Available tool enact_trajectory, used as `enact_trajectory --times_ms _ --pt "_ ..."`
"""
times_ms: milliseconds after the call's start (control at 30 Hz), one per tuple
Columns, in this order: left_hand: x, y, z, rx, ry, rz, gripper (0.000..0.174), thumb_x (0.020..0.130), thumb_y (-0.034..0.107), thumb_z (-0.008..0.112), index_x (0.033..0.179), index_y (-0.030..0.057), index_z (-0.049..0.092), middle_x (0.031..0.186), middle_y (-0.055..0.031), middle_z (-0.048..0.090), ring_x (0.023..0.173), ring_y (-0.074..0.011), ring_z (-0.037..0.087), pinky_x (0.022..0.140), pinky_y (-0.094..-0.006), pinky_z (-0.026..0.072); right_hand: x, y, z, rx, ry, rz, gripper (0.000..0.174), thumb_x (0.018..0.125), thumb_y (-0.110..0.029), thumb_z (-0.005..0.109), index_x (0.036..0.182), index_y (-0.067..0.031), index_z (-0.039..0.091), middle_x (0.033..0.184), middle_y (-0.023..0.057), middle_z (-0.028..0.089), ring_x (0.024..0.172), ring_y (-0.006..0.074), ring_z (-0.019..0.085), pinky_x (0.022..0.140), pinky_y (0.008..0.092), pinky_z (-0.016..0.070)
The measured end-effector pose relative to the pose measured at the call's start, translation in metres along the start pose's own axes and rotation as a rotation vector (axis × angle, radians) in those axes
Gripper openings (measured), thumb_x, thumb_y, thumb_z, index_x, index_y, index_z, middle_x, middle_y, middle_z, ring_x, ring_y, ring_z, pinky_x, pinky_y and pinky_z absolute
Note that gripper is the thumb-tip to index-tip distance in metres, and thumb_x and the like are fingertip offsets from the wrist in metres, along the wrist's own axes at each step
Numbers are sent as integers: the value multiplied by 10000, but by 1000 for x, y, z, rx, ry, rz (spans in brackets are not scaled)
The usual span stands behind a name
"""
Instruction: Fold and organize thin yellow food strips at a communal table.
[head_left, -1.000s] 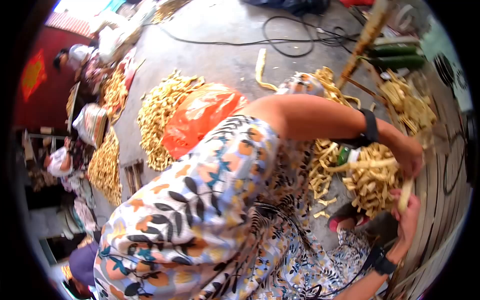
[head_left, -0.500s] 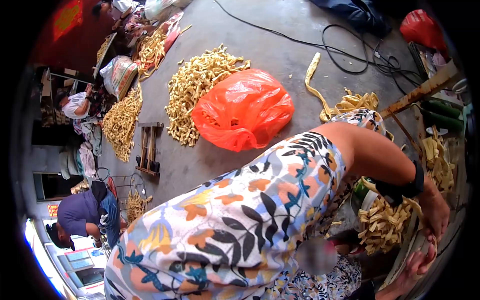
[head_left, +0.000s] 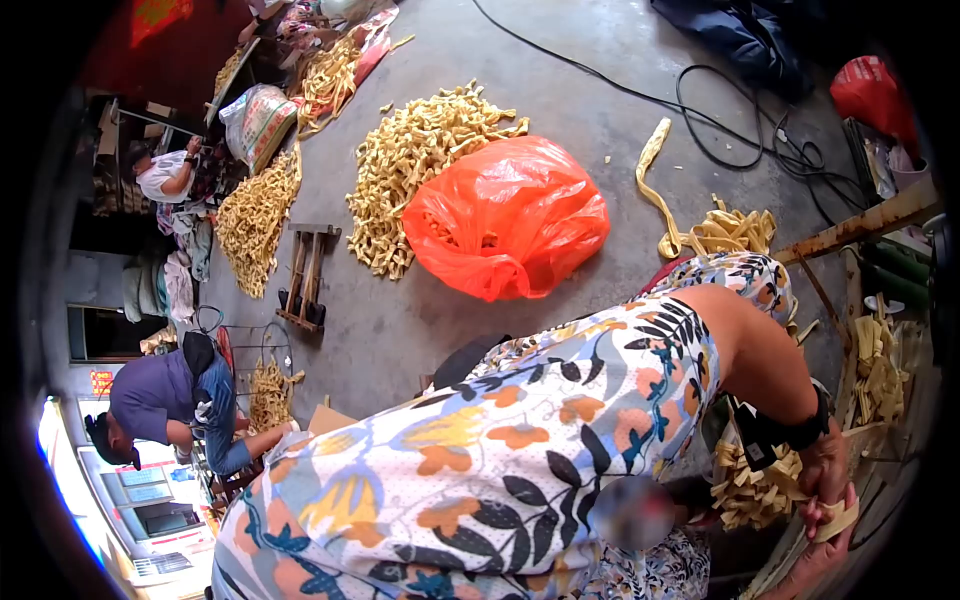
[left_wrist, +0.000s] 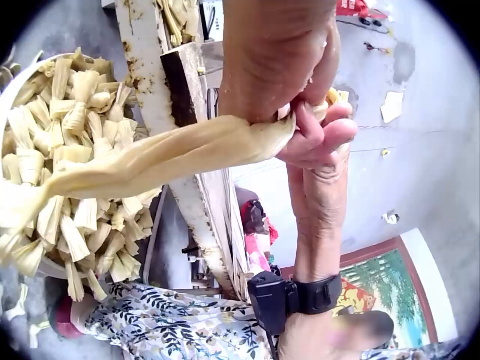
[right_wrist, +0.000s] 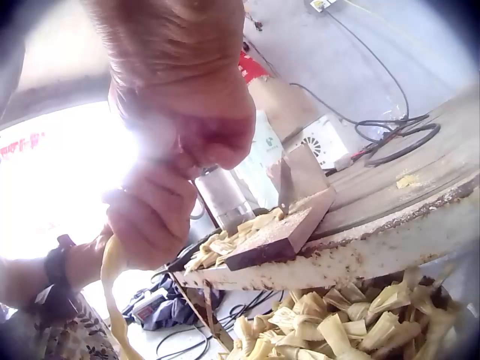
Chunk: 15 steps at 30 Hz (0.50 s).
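Observation:
In the head view my left hand [head_left: 826, 464] and right hand [head_left: 828, 545] meet at the far right. They work a long, pale yellow flat strip [left_wrist: 161, 159], which is looped about the right hand's fingers. The left hand's fingers are curled on it, in contact with the right fingertips, in the left wrist view. One length of the strip slants away to the left there, over a white-rimmed bucket. That bucket holds a heap of short knotted pieces [left_wrist: 75, 157]. Seen from the right wrist, a tail of strip hangs below the left hand.
A slatted bench with a rusty metal edge [right_wrist: 360, 251] runs beside the hands, with a wooden block [right_wrist: 285, 232] and more strips on it. An orange plastic bag [head_left: 515, 215] and a knot pile [head_left: 405, 170] lie on the floor. Other people sit or bend at the left.
The head view has swung, so the floor shifted across it. The hands came together, and the strip that stretched between them is looped about the right fingers.

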<state>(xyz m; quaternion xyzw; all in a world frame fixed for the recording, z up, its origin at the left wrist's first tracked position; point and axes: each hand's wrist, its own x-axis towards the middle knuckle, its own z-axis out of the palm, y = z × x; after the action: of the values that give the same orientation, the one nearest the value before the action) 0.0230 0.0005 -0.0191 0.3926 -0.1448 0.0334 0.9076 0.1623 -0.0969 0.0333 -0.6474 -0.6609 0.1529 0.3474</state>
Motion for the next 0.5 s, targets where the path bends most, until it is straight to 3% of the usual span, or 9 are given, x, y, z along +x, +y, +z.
enact_trajectory --times_ms 100,167,200,233,300,333,367,467,500 --pt "0 3 -1 344 314 -35 197 824 146 542 879 -25 623 791 -79 630 750 -121 573 646 -226 436 6 -3 13 -412 175 -305 349 890 -252 466 1154 -29 513 791 59 629 666 176 579 588 283 457" --pt "-8 12 6 384 639 125 176 752 159 592 694 0 638 670 -93 624 660 -144 585 570 -271 449 5 6 5 -617 288 -348 336 891 -257 464 1141 -42 529 735 51 641 617 175 585 553 290 463" --pt "10 7 -3 485 827 194 175 730 159 597 652 6 628 643 -91 613 624 -152 580 544 -285 445 -4 37 -7 -539 249 -26 315 894 -269 452 1084 -51 577 931 64 641 751 213 603 666 308 479" --pt "27 1 -5 580 1008 266 177 708 158 601 609 12 619 615 -88 603 588 -160 575 517 -298 441 -3 43 -11 -363 157 164 296 889 -247 456 1060 -37 576 893 54 628 722 182 585 623 294 465" --pt "18 8 -17 857 763 532 157 671 175 602 631 25 622 580 -132 573 511 -204 559 477 -323 440 3 44 -11 -61 47 585 261 881 -202 463 1012 -7 574 817 33 602 664 120 549 538 265 439" --pt "12 13 -20 785 608 554 142 663 176 599 624 41 619 554 -135 557 473 -241 542 483 -334 446 1 40 -3 163 91 617 205 873 -188 482 945 -21 576 769 -5 572 631 83 511 512 232 403" --pt "19 6 -34 1089 587 592 210 747 168 553 637 -2 607 572 -147 580 482 -214 577 472 -316 458 2 26 9 201 145 661 154 859 -160 507 912 -38 584 754 -23 559 623 60 493 517 212 392" --pt "-7 13 -5 1235 549 219 366 786 314 563 596 3 600 495 -90 572 492 -195 593 486 -301 472 -2 24 23 231 63 637 97 812 -81 545 841 -6 598 717 -40 544 603 46 475 512 202 381" --pt "-14 17 1 1265 516 237 410 767 338 583 551 -9 558 513 -96 564 497 -223 582 465 -331 457 -6 27 29 180 50 588 84 795 -47 546 826 7 602 704 -34 542 598 52 475 510 213 387"
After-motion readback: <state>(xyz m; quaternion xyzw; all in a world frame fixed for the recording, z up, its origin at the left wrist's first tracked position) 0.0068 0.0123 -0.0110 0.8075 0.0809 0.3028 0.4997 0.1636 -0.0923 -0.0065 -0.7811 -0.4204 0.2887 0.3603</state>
